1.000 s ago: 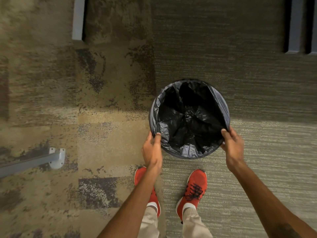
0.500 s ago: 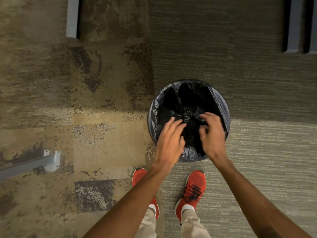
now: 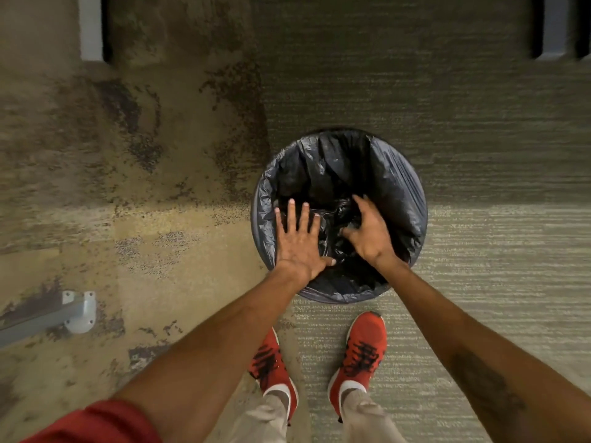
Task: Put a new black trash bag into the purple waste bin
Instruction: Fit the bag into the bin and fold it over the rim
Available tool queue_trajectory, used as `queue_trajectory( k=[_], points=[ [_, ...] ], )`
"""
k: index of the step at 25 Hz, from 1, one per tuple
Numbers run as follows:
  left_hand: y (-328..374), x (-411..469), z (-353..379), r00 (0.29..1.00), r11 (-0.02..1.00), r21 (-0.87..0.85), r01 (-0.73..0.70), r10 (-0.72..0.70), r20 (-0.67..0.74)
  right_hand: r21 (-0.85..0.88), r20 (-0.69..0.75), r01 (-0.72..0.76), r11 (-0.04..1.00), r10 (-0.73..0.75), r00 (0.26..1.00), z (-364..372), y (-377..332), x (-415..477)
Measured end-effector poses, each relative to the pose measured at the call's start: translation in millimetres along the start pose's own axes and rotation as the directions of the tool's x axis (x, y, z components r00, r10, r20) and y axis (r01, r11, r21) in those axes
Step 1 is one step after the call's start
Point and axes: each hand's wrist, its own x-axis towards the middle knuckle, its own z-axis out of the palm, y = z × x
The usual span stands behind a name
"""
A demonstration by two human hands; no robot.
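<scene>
Black trash bag (image 3: 393, 187) already lines the waste bin (image 3: 423, 215) on carpet, edge folded over rim. My left hand (image 3: 299, 241) presses flat, fingers spread; right hand (image 3: 371, 231) half-curled, prob. pushing slack down w/o gripping. Left: seat the bottom.

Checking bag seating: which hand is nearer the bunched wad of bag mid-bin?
Right. The right hand has its fingers curled at the bunched wad; the left hand lies flat, off to the wad's left.
</scene>
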Motion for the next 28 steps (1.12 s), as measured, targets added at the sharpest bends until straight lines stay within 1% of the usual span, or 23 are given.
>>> queue_trajectory(
  k=[1, 2, 3, 4, 5, 6, 7, 8, 9, 10, 11, 12, 13, 14, 16, 18, 20, 22, 24, 27, 28],
  points=[
    [2.9, -9.1, -8.0, 0.997, 0.988, -0.15, -0.049, 0.04, -0.061, 0.081, -0.042, 0.004, 0.997, -0.001, 0.999, -9.4, -11.0, -12.8],
    [4.2, -21.6, -15.2, 0.982, 0.952, -0.286, -0.107, 0.057, -0.179, 0.16, -0.11, 0.021, 0.987, -0.003, 0.994, -20.8, -21.8, -29.2],
    [3.4, -38.2, -23.0, 0.943, 0.907, -0.393, -0.151, 0.013, -0.333, 0.205, -0.216, 0.047, 0.978, -0.002, 0.976, -33.8, -30.1, -47.6],
    [2.7, -57.0, -27.6, 0.886, 0.86, -0.488, -0.151, -0.102, -0.452, 0.203, -0.338, 0.069, 0.977, 0.004, 0.941, -44.8, -33.2, -67.0],
    [2.0, -74.5, -28.4, 0.827, 0.798, -0.594, -0.099, -0.266, -0.495, 0.178, -0.438, 0.053, 0.983, 0.031, 0.899, -53.9, -30.0, -83.9],
    [-0.4, -90.4, -27.7, 0.781, 0.698, -0.716, -0.023, -0.434, -0.449, 0.19, -0.488, 0.004, 0.982, 0.091, 0.868, -61.7, -22.7, -95.8],
    [-1.9, -102.9, -24.7, 0.76, 0.554, -0.832, 0.045, -0.559, -0.331, 0.283, -0.452, -0.063, 0.957, 0.191, 0.871, -66.0, -11.6, -102.0],
    [-0.6, -109.6, -18.0, 0.759, 0.383, -0.919, 0.096, -0.626, -0.182, 0.464, -0.326, -0.146, 0.873, 0.322, 0.889, -67.9, -2.1, -104.7],
    [1.9, -112.1, -11.2, 0.77, 0.217, -0.967, 0.136, -0.637, -0.035, 0.644, -0.157, -0.227, 0.731, 0.416, 0.896, -66.3, 6.6, -103.4],
    [2.7, -110.6, -3.1, 0.781, 0.084, -0.982, 0.168, -0.619, 0.081, 0.748, -0.004, -0.295, 0.595, 0.448, 0.894, -64.0, 10.4, -100.8],
    [1.8, -106.6, 3.3, 0.786, -0.015, -0.985, 0.174, -0.6, 0.148, 0.784, 0.081, -0.332, 0.524, 0.444, 0.893, -61.4, 10.1, -99.8],
    [-1.1, -100.2, 10.1, 0.773, -0.089, -0.982, 0.167, -0.607, 0.186, 0.788, 0.112, -0.34, 0.513, 0.425, 0.898, -59.4, 6.0, -100.7],
    [-6.0, -94.8, 13.8, 0.751, -0.146, -0.977, 0.156, -0.624, 0.214, 0.782, 0.097, -0.323, 0.533, 0.408, 0.908, -56.2, 4.4, -100.5],
    [-12.1, -91.4, 14.1, 0.731, -0.192, -0.97, 0.15, -0.639, 0.24, 0.78, 0.075, -0.298, 0.551, 0.39, 0.918, -54.9, -1.6, -102.4],
    [-32.0, -91.3, 11.2, 0.714, -0.251, -0.961, 0.116, -0.652, 0.256, 0.778, 0.047, -0.254, 0.575, 0.35, 0.936, -49.1, -22.5, -104.1],
    [-56.2, -97.0, 6.2, 0.712, -0.288, -0.955, 0.068, -0.657, 0.249, 0.77, 0.034, -0.234, 0.594, 0.328, 0.944, -39.2, -48.8, -99.7],
    [-89.8, -106.1, 3.8, 0.709, -0.313, -0.95, 0.003, -0.669, 0.223, 0.761, 0.033, -0.199, 0.617, 0.27, 0.962, -22.2, -83.0, -93.3],
    [-129.9, -112.5, 1.4, 0.682, -0.312, -0.949, -0.031, -0.701, 0.208, 0.767, 0.054, -0.175, 0.617, 0.21, 0.976, -0.6, -120.7, -82.9],
    [-175.2, -116.3, -4.9, 0.657, -0.301, -0.953, -0.04, -0.727, 0.202, 0.771, 0.084, -0.181, 0.611, 0.184, 0.979, 27.4, -159.4, -68.9],
    [-246.2, -118.6, -4.2, 0.654, -0.295, -0.954, -0.047, -0.731, 0.193, 0.761, 0.106, -0.183, 0.622, 0.159, 0.982, 80.6, -211.5, -45.7],
    [-267.8, -117.5, -1.1, 0.642, -0.286, -0.957, -0.045, -0.743, 0.191, 0.755, 0.114, -0.186, 0.629, 0.154, 0.982, 97.6, -226.4, -39.7]
  ],
)
